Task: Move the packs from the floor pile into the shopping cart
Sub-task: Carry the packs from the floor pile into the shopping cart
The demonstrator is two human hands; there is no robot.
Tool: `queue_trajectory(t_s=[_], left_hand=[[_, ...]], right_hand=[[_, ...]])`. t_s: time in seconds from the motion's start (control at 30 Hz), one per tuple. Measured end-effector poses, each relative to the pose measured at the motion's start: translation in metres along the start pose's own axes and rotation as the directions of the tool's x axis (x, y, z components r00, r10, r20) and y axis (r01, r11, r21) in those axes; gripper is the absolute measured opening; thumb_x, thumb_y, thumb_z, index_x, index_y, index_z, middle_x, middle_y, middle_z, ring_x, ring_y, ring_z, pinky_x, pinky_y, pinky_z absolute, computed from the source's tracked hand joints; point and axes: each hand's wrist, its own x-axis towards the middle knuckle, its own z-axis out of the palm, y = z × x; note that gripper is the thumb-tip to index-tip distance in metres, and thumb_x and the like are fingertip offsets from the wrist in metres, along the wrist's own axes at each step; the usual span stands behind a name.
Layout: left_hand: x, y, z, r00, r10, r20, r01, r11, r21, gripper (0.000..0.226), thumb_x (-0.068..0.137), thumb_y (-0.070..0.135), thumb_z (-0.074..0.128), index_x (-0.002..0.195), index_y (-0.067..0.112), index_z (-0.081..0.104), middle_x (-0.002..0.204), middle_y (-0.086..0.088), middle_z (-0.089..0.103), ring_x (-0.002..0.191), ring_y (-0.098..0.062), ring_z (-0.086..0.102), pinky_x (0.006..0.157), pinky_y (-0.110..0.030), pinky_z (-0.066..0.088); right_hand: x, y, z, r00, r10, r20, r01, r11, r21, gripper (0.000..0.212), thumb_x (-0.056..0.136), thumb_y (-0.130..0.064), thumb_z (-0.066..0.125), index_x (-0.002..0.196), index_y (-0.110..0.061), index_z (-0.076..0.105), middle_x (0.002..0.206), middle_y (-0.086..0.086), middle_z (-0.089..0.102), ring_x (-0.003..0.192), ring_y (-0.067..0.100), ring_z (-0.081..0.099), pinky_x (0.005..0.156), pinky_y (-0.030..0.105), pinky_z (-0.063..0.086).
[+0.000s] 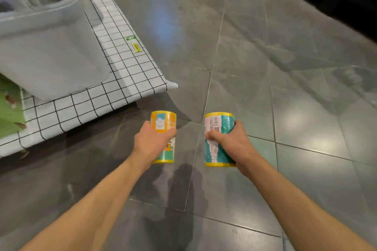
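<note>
Both grips are loaded, one pack apiece. On the left, the left hand (152,140) is wrapped around the orange pack (163,128), fingers curled round its far side, the yellow-edged pack held upright above the floor (285,91). Across to the right, the right hand (228,142) clamps the teal pack (219,138), thumb pressed across the barcode label, and that one is upright too and clear of the tiles. The two packs ride side by side, near each other but apart, neither touching anything except the hand that carries it.

Further left and beyond, there's a display stand with a white covering marked by a black grid (114,79), a pale grey plastic tub (51,53) sitting on it, price tags stuck along its edge. That's no cart, as far as I can tell.

So where are we in the job? The pick-up of these two looks done. Delivery is not: no shopping cart is in view anywhere, and neither is the floor pile. How many packs are already in the cart and how many wait on the ground, I can't say from here. My read is mid-carry, with the drop into the cart still to come for both packs.
</note>
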Motion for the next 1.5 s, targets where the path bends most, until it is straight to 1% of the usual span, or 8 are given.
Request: queue_trajectory(t_s=[0.13,0.4,0.53,0.77,0.87,1.0,1.27,1.5], left_hand=[[-0.052,0.061,-0.070,0.998,0.065,0.013,-0.063,0.991,-0.116,0.042,0.069,0.043,0.082,0.101,0.024,0.062,0.093,0.004,0.071,0.084,-0.016,0.069,0.075,-0.035,0.057],[-0.194,0.247,-0.257,0.997,0.078,-0.026,-0.081,0.983,-0.164,0.045,0.077,0.039,0.081,0.110,0.022,0.056,0.098,0.005,0.067,0.085,-0.012,0.065,0.066,-0.026,0.049],[-0.271,0.357,-0.377,0.990,0.102,-0.094,-0.120,0.972,-0.202,0.055,0.066,0.049,0.080,0.110,0.026,0.059,0.101,0.005,0.069,0.092,-0.018,0.067,0.082,-0.036,0.056],[-0.392,0.476,-0.553,0.973,0.077,-0.218,-0.162,0.898,-0.409,0.043,0.066,0.042,0.083,0.101,0.023,0.066,0.097,-0.003,0.075,0.087,-0.022,0.073,0.085,-0.045,0.061],[-0.431,0.498,-0.611,0.937,0.069,-0.342,-0.219,0.880,-0.422,0.064,0.046,0.056,0.076,0.101,0.024,0.069,0.093,0.000,0.076,0.087,-0.022,0.073,0.084,-0.047,0.061],[-0.479,0.498,-0.676,0.875,0.042,-0.482,-0.281,0.855,-0.436,0.067,0.049,0.056,0.080,0.107,0.026,0.069,0.097,0.000,0.077,0.088,-0.023,0.075,0.083,-0.050,0.061],[-0.589,0.443,-0.753,0.697,-0.131,-0.705,-0.295,0.844,-0.448,0.073,0.054,0.052,0.083,0.113,0.016,0.061,0.105,-0.004,0.071,0.091,-0.023,0.071,0.085,-0.046,0.060],[-0.654,0.362,-0.823,0.551,-0.248,-0.797,-0.244,0.865,-0.438,0.080,0.048,0.066,0.077,0.114,0.025,0.059,0.108,0.000,0.069,0.094,-0.022,0.069,0.086,-0.045,0.059]], right_hand=[[-0.055,-0.065,0.000,0.999,-0.025,0.035,0.024,0.999,0.021,0.061,0.076,-0.022,0.085,0.121,-0.022,0.044,0.108,0.001,0.064,0.092,0.021,0.069,0.078,0.041,0.060],[-0.229,-0.301,-0.043,0.977,-0.128,0.171,0.120,0.991,0.058,0.060,0.078,-0.019,0.084,0.122,-0.023,0.044,0.109,0.000,0.064,0.091,0.017,0.068,0.066,0.030,0.056],[-0.323,-0.443,-0.069,0.956,-0.225,0.187,0.216,0.974,0.069,0.056,0.075,-0.018,0.085,0.118,-0.019,0.049,0.107,0.004,0.069,0.089,0.019,0.071,0.066,0.032,0.057],[-0.484,-0.626,-0.069,0.853,-0.366,0.373,0.361,0.929,0.085,0.032,0.081,-0.011,0.080,0.107,-0.012,0.063,0.094,0.012,0.075,0.074,0.022,0.076,0.061,0.038,0.063],[-0.525,-0.676,-0.060,0.784,-0.460,0.417,0.471,0.878,0.085,0.042,0.074,-0.017,0.085,0.107,-0.013,0.060,0.099,0.012,0.073,0.079,0.022,0.073,0.065,0.035,0.062],[-0.576,-0.729,-0.041,0.687,-0.524,0.504,0.550,0.828,0.112,0.051,0.081,-0.013,0.082,0.121,-0.010,0.051,0.103,0.010,0.067,0.079,0.018,0.068,0.044,0.017,0.050],[-0.671,-0.748,0.040,0.482,-0.512,0.711,0.628,0.768,0.127,0.064,0.074,-0.025,0.086,0.125,-0.014,0.049,0.110,0.012,0.067,0.093,0.029,0.071,0.076,0.045,0.062],[-0.761,-0.736,0.135,0.273,-0.470,0.840,0.686,0.707,0.172,0.098,0.043,-0.047,0.089,0.127,-0.013,0.052,0.115,0.014,0.068,0.093,0.031,0.073,0.079,0.053,0.063]])
